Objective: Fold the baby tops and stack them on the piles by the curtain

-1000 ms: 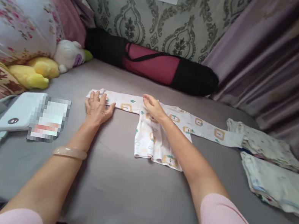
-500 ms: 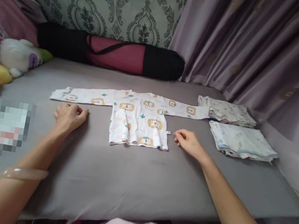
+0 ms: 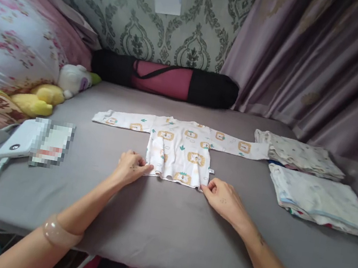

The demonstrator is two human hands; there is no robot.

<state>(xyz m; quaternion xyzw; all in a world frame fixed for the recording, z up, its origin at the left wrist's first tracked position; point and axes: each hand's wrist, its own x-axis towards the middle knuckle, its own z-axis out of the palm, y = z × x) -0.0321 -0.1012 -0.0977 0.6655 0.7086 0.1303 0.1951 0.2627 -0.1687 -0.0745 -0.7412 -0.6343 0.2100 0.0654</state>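
Note:
A small white long-sleeved baby shirt [image 3: 180,146] with a lion print lies flat on the grey bed sheet [image 3: 156,222], both sleeves spread out sideways. My left hand [image 3: 130,168] pinches the hem's lower left corner, fingers curled together. Pinching the hem's lower right corner is my right hand [image 3: 223,199]. A pale bangle [image 3: 60,233] sits on my left wrist.
Two piles of folded baby clothes [image 3: 315,186] lie at the right by the purple curtain. A black and red roll bag [image 3: 167,80] lies against the patterned wall. Plush toys [image 3: 47,92], a floral pillow, a power strip and a white power bank [image 3: 21,143] sit at the left.
Both hands moved in from beside the shirt to its bottom hem and took hold of its two lower corners. The camera turned back to the left.

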